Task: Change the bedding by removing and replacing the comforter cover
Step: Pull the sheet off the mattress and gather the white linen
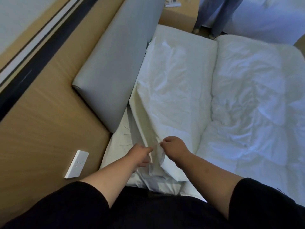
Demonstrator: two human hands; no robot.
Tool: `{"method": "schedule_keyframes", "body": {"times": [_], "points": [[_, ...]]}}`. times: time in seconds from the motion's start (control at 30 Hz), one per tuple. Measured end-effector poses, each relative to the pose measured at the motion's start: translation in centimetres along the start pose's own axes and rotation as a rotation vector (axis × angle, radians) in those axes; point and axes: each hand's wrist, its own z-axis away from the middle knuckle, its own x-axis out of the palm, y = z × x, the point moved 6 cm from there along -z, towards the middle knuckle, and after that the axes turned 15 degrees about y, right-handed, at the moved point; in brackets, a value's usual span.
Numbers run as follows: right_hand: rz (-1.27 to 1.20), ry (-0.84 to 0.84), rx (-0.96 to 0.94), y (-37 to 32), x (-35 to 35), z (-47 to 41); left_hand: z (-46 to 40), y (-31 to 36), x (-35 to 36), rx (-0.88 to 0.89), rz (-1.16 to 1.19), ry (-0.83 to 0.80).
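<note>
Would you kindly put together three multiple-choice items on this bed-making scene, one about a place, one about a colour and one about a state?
1. Where is the white wall socket?
A. On the wooden panel left of the bed
B. On the grey headboard cushion
C. On the comforter

2. What colour is the padded headboard cushion?
A. Red
B. Grey
C. Black

3. What are the two hands doing?
A. Resting flat on the wood
B. Holding a pillow in the air
C. Pinching a bunched edge of white cover between them

Answers:
1 A, the socket sits on the wooden panel beside the mattress.
2 B, the cushion is plain grey.
3 C, the left hand and right hand are closed on the gathered white cover.
</note>
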Motion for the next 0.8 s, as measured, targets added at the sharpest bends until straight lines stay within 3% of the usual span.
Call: {"method": "schedule_keyframes", "body": {"times": [0.17, 0.33, 0.57, 0.67, 0.8], "points": [[0.169, 0.177, -0.044, 1.4, -3.8, -2.9, -1.9, -1.9, -1.2, 0.058, -0.344, 0.166], [0.339, 0.26, -0.148, 4.8, -9.0, -6.1, -2.1, -3.1, -0.1, -0.106, -0.261, 0.152], [0.279, 0.252, -0.245, 9.9, -16.3, -10.9, 0.6, 0.7, 6.5, -0.038, -0.266, 0.264], [0.174, 0.334, -0.163, 14.5, -23.9, -13.5, 2.0, 3.4, 12.2, 0.032, -0.38, 0.223], [0.142, 0.493, 0.091, 26.3, -36.6, -14.7, 4.1, 6.0, 21.0, 0.181, -0.584, 0.112]]}}
